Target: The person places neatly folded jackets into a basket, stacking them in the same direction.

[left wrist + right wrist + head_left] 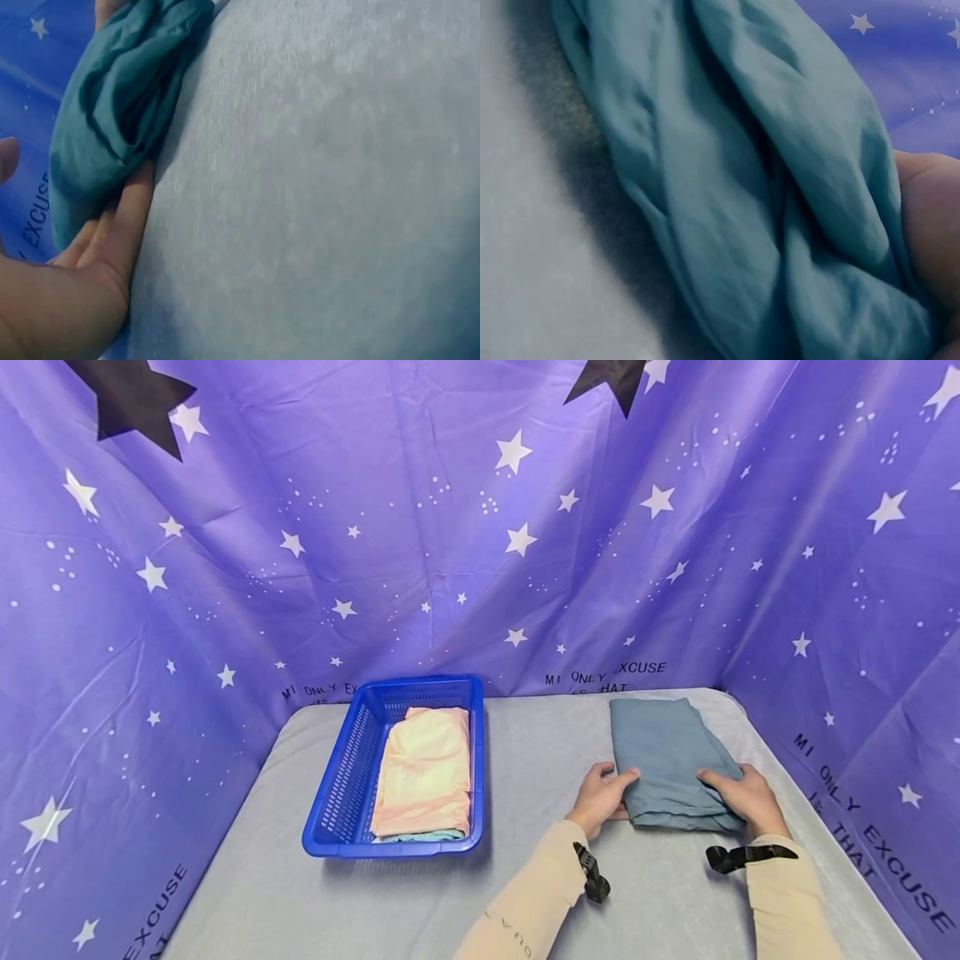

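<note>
A folded blue-green cloth [667,760] lies at the right of the table, its layered near edge facing me. At its left side is my left hand [600,797], thumb over the top and fingers tucked under the edge. The left wrist view shows those fingers [135,206] beneath the bunched cloth [120,112], low against the table. My right hand [750,797] grips the opposite side with its thumb on top. In the right wrist view the loose folds [727,187] fill the middle, and only part of the right hand [937,225] shows; its fingers are hidden there.
A blue plastic basket [318,818] stands left of centre on the grey-covered table [540,760]. Inside lies a folded pale pink cloth [427,768] over a teal one [427,837]. Purple star-printed curtains [427,527] enclose the table at the back and sides.
</note>
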A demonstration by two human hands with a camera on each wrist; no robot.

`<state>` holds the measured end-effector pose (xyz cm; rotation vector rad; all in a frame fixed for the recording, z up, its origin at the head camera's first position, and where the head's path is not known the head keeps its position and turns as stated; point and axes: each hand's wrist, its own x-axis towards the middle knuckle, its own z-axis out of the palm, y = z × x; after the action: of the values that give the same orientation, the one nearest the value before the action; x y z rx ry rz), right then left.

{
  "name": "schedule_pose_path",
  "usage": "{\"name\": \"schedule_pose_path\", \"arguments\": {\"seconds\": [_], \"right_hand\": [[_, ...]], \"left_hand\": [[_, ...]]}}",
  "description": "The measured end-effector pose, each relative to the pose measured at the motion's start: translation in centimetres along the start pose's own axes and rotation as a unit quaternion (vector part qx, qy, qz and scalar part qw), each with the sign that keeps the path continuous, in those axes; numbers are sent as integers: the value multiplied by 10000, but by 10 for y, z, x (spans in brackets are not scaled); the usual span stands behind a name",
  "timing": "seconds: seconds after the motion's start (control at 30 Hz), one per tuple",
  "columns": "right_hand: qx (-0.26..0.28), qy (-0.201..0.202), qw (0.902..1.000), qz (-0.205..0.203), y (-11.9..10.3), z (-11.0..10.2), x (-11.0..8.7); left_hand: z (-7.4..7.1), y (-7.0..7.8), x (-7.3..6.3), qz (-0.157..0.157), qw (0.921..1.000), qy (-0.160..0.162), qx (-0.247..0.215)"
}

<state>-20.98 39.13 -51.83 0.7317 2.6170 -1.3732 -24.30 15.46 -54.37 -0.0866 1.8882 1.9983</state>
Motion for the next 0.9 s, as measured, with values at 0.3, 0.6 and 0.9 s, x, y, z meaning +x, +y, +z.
{"name": "schedule_pose_path", "arguments": {"seconds": [0.3,0.6,0.9], "right_hand": [[116,-762,9970,35,-1,1,0],[-284,-630,9972,-297,-5,8,-4],[25,-273,9955,-904,-11,22,-12]], "left_hand": [[-13,-8,9,-36,9953,-791,-561],[-19,-12,18,-143,9922,-1002,-733],[-21,-8,15,-40,9920,-951,-832]]}}
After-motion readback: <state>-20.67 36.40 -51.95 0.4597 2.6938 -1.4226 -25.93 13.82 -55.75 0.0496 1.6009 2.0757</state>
